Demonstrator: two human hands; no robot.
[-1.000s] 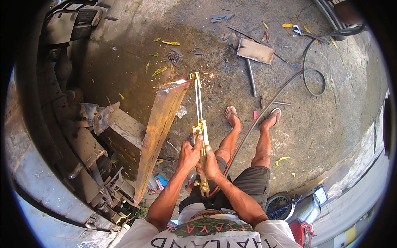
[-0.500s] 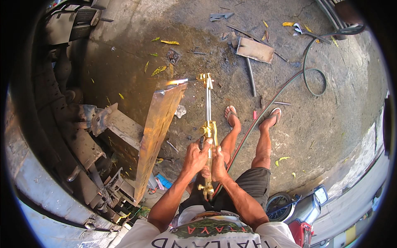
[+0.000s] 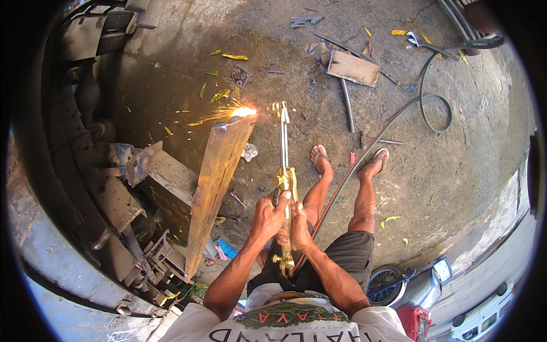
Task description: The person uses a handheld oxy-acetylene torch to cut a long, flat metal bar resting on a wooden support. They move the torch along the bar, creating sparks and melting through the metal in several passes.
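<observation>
My left hand [image 3: 268, 219] and my right hand [image 3: 302, 231] are both closed around a brass cutting torch [image 3: 285, 176] with long steel tubes, held upright in the picture above my legs. Its angled head [image 3: 280, 109] is just right of the top end of a rusty, long steel beam [image 3: 219, 176]. A bright glow [image 3: 243, 112] sits on that end, with sparks spraying leftward. A red and green twin hose [image 3: 387, 122] runs from the torch's lower end across the concrete and loops at upper right.
A dark, dirty vehicle chassis [image 3: 119, 199] lines the left. Steel plate [image 3: 353, 67], bars [image 3: 346, 105], scraps and yellow leaves lie on the concrete [image 3: 433, 182]. My sandalled feet [image 3: 376, 162] stand amid them. A motorbike [image 3: 399, 288] and a white vehicle [image 3: 481, 313] are at lower right.
The torch and both hands shifted slightly right from a second ago. The sparks at the beam's end are now brighter and larger, spraying left. A white vehicle has appeared at lower right.
</observation>
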